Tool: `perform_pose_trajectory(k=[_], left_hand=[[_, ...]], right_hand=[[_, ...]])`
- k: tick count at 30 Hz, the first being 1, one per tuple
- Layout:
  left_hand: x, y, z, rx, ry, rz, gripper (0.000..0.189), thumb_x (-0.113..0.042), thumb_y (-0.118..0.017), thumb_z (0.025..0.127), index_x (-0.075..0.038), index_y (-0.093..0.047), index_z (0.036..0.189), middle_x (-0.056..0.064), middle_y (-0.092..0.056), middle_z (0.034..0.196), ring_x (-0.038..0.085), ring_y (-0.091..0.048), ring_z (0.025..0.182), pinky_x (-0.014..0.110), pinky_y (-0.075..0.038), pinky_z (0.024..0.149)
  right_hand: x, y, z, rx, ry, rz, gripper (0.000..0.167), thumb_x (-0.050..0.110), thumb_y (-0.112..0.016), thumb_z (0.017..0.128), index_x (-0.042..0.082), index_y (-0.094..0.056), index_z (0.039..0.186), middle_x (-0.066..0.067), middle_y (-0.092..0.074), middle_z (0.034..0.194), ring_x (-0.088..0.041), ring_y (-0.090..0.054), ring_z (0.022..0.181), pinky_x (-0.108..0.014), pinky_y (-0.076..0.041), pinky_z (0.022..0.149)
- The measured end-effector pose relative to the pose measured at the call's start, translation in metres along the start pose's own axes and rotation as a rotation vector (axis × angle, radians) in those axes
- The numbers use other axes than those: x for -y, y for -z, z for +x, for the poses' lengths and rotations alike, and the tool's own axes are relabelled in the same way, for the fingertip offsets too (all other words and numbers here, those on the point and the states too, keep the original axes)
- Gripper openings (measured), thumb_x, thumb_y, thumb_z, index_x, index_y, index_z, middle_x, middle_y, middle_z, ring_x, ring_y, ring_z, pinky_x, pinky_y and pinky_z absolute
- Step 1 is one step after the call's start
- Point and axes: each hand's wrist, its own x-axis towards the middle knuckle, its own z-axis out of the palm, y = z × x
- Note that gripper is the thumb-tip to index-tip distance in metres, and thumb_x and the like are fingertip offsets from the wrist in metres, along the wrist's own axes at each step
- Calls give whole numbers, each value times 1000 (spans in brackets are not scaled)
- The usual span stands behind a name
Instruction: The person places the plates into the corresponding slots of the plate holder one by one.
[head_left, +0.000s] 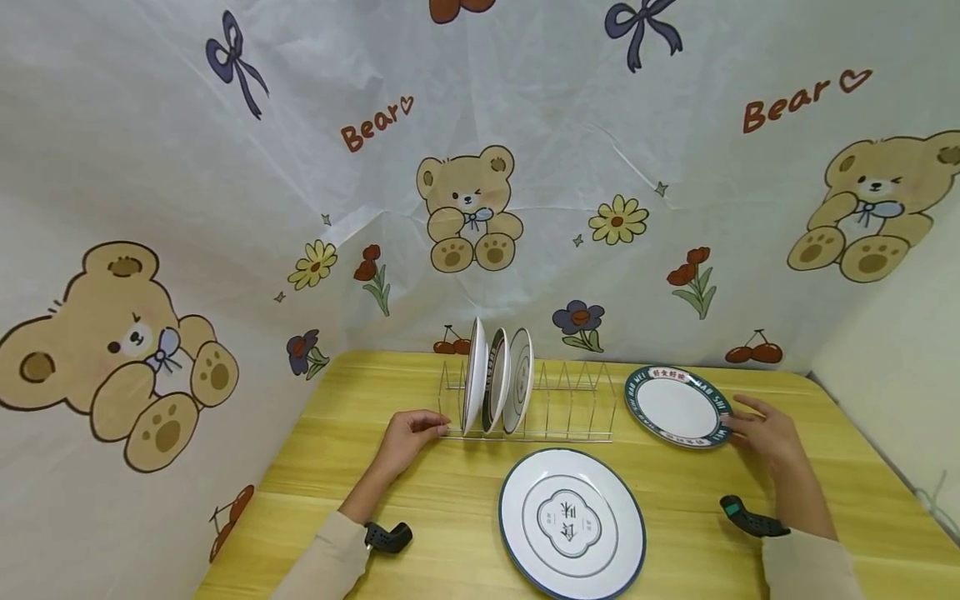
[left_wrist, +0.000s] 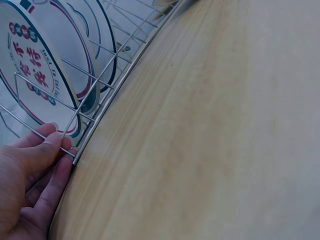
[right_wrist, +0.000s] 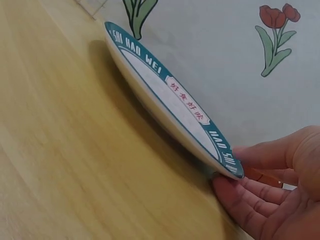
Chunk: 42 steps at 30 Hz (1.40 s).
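My left hand point(head_left: 408, 437) pinches the near left corner of a wire dish rack point(head_left: 570, 435); in the left wrist view, thumb and fingers point(left_wrist: 52, 142) close on its end wire. Three plates stand on edge in the rack's left half: a white plate point(head_left: 474, 379), a dark-rimmed plate point(head_left: 495, 383) and another white plate point(head_left: 519, 383). To the right of the rack, my right hand point(head_left: 768, 433) grips the right rim of a green-rimmed plate point(head_left: 678, 407), thumb above and fingers below. In the right wrist view, that plate's underside shows, with a shadow on the table beneath.
A large white plate with a blue rim point(head_left: 572, 525) lies face up on the wooden table point(head_left: 442, 533), in front of the rack. Behind the table hangs a white cloth point(head_left: 555, 167) printed with bears and flowers. Each wrist wears a black device point(head_left: 750, 521).
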Motion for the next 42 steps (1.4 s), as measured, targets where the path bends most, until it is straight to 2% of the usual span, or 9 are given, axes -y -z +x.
perform_pose_trajectory(k=[7,10,14,19,23,26,33,38,42], left_hand=[[-2,1,0,-4,-4,12,12,4,-72,91,4,-77,101,17,-76,101,27,-72,95,22,-57,80],[-3,-1,0,-3,-8,10,12,4,-72,91,4,-77,102,18,-76,101,29,-72,94,22,-57,80],[-3,-1,0,-3,-11,16,13,4,-72,91,4,-77,102,19,-75,101,30,-72,94,22,-57,79],[-4,1,1,14,-12,4,13,3,-72,92,4,-77,104,19,-75,103,31,-71,95,22,-57,79],[-5,3,1,25,-8,-3,13,3,-72,92,5,-77,104,19,-75,103,30,-72,95,23,-58,79],[-5,3,0,36,-5,-6,13,2,-71,92,6,-76,104,19,-75,103,29,-72,94,24,-58,79],[-3,2,0,26,-12,7,13,1,-71,93,5,-77,104,18,-76,101,30,-72,94,23,-58,79],[-1,2,1,21,-12,12,13,1,-71,92,4,-77,103,18,-76,101,30,-72,95,22,-57,79],[0,2,1,24,-3,9,13,1,-71,92,4,-77,103,18,-76,102,29,-71,96,22,-57,80]], right_hand=[[-6,-2,0,23,74,-125,75,17,-69,97,-2,-28,157,-38,-41,146,-1,-63,82,-19,-57,72],[-4,-1,-1,39,78,-134,75,15,-67,98,0,-26,158,-40,-40,147,-3,-61,86,-17,-56,72],[-1,0,-4,90,54,-47,74,8,-63,98,3,-22,160,-40,-33,150,-2,-58,86,-18,-56,74],[0,2,-8,214,59,111,71,4,-55,102,7,-17,161,-37,-15,155,-4,-58,87,-20,-56,80],[1,2,-9,354,57,299,66,0,-52,102,19,-30,161,-32,4,160,-8,-60,93,-23,-57,85],[1,2,-9,413,41,415,64,-4,-50,102,21,-35,159,-27,7,160,-12,-61,96,-26,-57,86],[8,1,-6,400,46,371,71,17,-47,109,7,0,162,-28,8,161,-10,-59,96,-24,-56,86],[11,2,-9,400,74,407,77,17,-50,109,4,5,161,-28,-18,148,-12,-65,94,-28,-58,87],[17,3,-13,399,127,404,80,9,-54,106,7,3,162,-33,-12,152,-14,-67,90,-28,-59,85]])
